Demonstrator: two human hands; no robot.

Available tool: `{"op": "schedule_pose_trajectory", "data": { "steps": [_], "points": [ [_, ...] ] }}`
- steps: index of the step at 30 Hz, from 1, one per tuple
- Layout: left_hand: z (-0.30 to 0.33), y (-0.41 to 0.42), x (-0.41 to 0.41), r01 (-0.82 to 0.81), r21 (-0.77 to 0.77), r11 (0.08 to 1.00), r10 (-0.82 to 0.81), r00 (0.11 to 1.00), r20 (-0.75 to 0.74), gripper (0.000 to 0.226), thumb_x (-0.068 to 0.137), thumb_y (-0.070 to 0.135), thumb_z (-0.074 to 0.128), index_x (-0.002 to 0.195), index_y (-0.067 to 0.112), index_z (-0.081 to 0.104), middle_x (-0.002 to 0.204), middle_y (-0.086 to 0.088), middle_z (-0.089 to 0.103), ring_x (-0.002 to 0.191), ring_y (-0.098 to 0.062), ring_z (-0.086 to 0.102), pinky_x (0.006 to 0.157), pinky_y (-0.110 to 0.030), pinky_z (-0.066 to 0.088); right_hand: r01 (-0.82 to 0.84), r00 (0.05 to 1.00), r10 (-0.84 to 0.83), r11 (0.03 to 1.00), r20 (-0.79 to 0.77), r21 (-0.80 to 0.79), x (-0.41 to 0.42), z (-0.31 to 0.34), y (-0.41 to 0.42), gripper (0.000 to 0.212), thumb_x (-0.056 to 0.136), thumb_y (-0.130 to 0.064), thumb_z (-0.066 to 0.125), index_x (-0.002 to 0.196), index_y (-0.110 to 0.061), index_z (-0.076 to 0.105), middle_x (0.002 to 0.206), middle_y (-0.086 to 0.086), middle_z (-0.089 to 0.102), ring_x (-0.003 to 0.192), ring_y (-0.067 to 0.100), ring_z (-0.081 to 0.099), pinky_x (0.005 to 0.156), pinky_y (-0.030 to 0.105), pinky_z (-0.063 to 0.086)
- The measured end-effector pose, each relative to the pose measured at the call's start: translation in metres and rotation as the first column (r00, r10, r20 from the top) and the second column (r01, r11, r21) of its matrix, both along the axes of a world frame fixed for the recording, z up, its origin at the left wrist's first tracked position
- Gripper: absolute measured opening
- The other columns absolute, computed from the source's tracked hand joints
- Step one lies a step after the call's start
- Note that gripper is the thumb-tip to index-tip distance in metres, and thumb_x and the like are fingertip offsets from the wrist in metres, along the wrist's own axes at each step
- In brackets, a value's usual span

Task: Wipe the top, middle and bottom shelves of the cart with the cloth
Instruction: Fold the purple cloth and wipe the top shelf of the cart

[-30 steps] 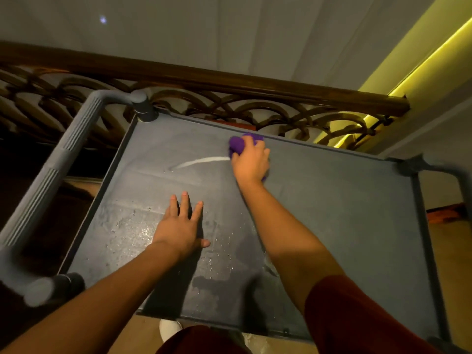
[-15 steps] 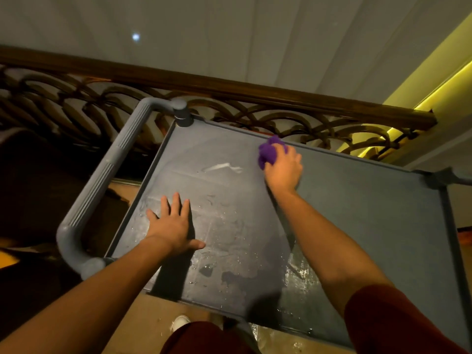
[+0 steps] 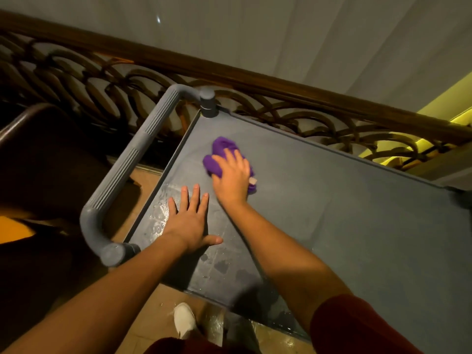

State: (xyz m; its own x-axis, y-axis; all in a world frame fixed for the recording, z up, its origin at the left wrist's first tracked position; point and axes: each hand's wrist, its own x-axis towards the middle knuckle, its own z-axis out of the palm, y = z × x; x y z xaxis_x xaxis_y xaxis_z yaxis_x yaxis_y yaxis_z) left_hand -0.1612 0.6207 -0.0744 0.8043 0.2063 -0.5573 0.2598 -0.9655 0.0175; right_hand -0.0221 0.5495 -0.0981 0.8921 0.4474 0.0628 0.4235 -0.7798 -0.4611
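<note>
The cart's grey top shelf (image 3: 344,215) fills the middle and right of the head view. A crumpled purple cloth (image 3: 220,154) lies on it near the far left corner. My right hand (image 3: 233,176) presses down on the cloth, fingers spread over it. My left hand (image 3: 190,218) rests flat on the shelf just in front of the cloth, fingers apart, holding nothing. Wet streaks and droplets (image 3: 163,213) shine along the left edge beside my left hand. The middle and bottom shelves are hidden under the top one.
The cart's grey ribbed handle (image 3: 132,164) curves along the left side. A dark wooden railing (image 3: 255,83) with scrollwork runs behind the cart. My white shoe (image 3: 184,319) stands on the tiled floor below the front edge. A dark chair (image 3: 46,154) sits at the left.
My right hand has slid the cloth leftward and nearer along the top shelf, toward the handle corner. The left hand stays flat on the shelf. The view has shifted, showing more of the cart's left side.
</note>
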Motion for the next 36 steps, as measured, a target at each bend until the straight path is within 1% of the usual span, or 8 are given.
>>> {"op": "schedule_pose_trajectory", "data": {
  "steps": [5,8,13,20,27,30,33,36],
  "points": [
    [0.013,-0.002,-0.027,-0.099,-0.038,0.994,0.102,0.993,0.061,0.134,0.07,0.09,0.048,0.157,0.011,-0.015,0.164,-0.016,-0.025,0.15,-0.038,-0.021,0.123,-0.058,-0.001,-0.22,0.974,0.219,0.976,-0.05,-0.011,0.008,0.018,-0.022,0.047,0.086,-0.02,0.07,0.131,-0.035,0.063,0.145,0.001,0.056,0.135,0.027,0.048,0.114,0.046,0.039],
    [0.02,0.004,-0.046,-0.189,-0.08,0.979,0.197,0.976,0.097,0.141,0.066,0.088,0.056,0.157,0.007,-0.015,0.163,-0.016,-0.025,0.151,-0.037,-0.02,0.125,-0.053,0.004,-0.036,0.997,0.046,0.989,-0.069,0.144,0.059,0.034,-0.036,0.043,0.087,-0.017,0.065,0.127,-0.031,0.067,0.137,0.002,0.061,0.122,0.027,0.058,0.105,0.043,0.048],
    [0.017,0.011,-0.068,-0.179,-0.066,0.982,0.181,0.983,0.028,0.146,0.062,0.094,0.047,0.152,0.005,-0.026,0.157,-0.018,-0.037,0.145,-0.038,-0.032,0.125,-0.052,-0.001,0.077,0.991,-0.072,0.996,-0.11,0.041,0.089,0.023,-0.013,0.051,0.097,-0.03,0.057,0.147,-0.027,0.048,0.157,0.006,0.042,0.147,0.031,0.033,0.121,0.047,0.029],
    [0.005,0.019,-0.067,-0.13,-0.026,0.991,0.131,0.991,0.039,0.146,0.063,0.098,0.039,0.15,0.001,-0.027,0.157,-0.021,-0.036,0.146,-0.039,-0.032,0.124,-0.054,-0.001,-0.245,0.969,0.245,0.97,-0.021,-0.002,-0.013,0.0,0.017,0.046,0.088,-0.028,0.067,0.133,-0.036,0.062,0.151,0.0,0.051,0.144,0.028,0.039,0.118,0.049,0.028],
    [0.02,0.013,-0.071,-0.162,-0.04,0.986,0.164,0.985,0.057,0.141,0.066,0.094,0.044,0.155,0.005,-0.02,0.161,-0.018,-0.029,0.15,-0.035,-0.025,0.125,-0.05,-0.001,-0.384,0.923,0.382,0.922,-0.05,-0.036,-0.089,-0.001,-0.04,0.049,0.088,-0.028,0.072,0.135,-0.036,0.06,0.154,-0.001,0.048,0.147,0.027,0.035,0.119,0.048,0.027],
    [0.032,-0.005,-0.088,-0.236,-0.115,0.965,0.251,0.958,0.139,0.127,0.076,0.085,0.05,0.159,0.009,-0.01,0.165,-0.016,-0.02,0.153,-0.035,-0.016,0.126,-0.047,0.001,-0.413,0.904,0.416,0.909,-0.093,0.057,-0.081,0.013,-0.054,0.043,0.09,-0.024,0.068,0.13,-0.037,0.064,0.146,-0.003,0.057,0.139,0.023,0.046,0.115,0.044,0.037],
    [0.037,-0.03,-0.13,-0.203,-0.143,0.969,0.232,0.947,0.224,0.109,0.08,0.09,0.026,0.16,0.024,-0.006,0.166,-0.013,-0.017,0.154,-0.034,-0.011,0.123,-0.046,0.002,-0.27,0.95,0.296,0.938,-0.098,0.215,-0.048,0.032,-0.039,0.042,0.089,-0.027,0.063,0.129,-0.035,0.065,0.135,-0.003,0.064,0.123,0.022,0.058,0.102,0.042,0.05],
    [0.032,-0.048,-0.173,-0.224,-0.057,0.973,0.231,0.956,0.179,0.095,0.081,0.09,0.001,0.158,0.035,-0.013,0.163,-0.013,-0.026,0.15,-0.035,-0.026,0.125,-0.053,-0.005,-0.168,0.97,0.203,0.957,-0.135,0.236,-0.029,0.036,0.002,0.048,0.094,-0.027,0.063,0.141,-0.029,0.055,0.145,0.003,0.056,0.136,0.026,0.048,0.112,0.049,0.043]
  ]
}}
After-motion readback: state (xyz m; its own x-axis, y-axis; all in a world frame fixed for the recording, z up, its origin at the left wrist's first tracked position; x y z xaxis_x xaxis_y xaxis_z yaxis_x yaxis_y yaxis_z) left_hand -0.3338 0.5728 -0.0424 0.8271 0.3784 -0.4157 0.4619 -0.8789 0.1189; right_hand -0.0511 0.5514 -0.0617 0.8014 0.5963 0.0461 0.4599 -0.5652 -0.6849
